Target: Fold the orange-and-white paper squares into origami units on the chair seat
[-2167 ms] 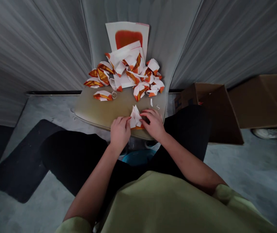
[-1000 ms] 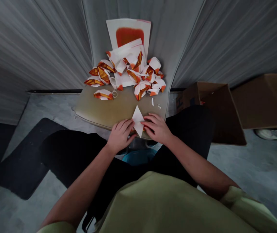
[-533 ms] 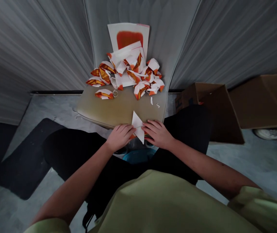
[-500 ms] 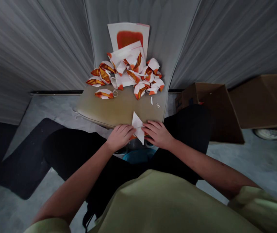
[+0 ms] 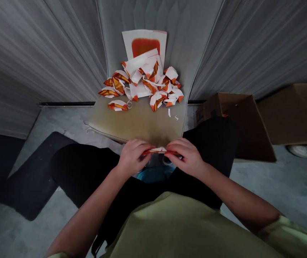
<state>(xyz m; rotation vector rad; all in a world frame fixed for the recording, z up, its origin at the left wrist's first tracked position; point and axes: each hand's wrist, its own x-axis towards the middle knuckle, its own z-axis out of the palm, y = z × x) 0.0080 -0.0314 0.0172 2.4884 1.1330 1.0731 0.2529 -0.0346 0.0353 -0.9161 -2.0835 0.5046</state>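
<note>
Pinching a flattened fold of white and orange paper (image 5: 158, 151) between both hands, seen edge-on, just past the front edge of an olive vinyl chair seat (image 5: 139, 123). Left hand (image 5: 133, 157) clamped on one end, right hand (image 5: 185, 156) on the other, the two nearly meeting at the middle; exact contact hard to make out. Hanging over dark trousers (image 5: 212, 136), with a blue object (image 5: 156, 174) below, possibly a bucket. Farther up the seat, a heap of folded origami pieces (image 5: 150, 86) on and before a sheet with a red-orange patch (image 5: 144, 43), a thin loop (image 5: 129, 104) just beside. Cardboard box (image 5: 239, 125) off to the right.
</note>
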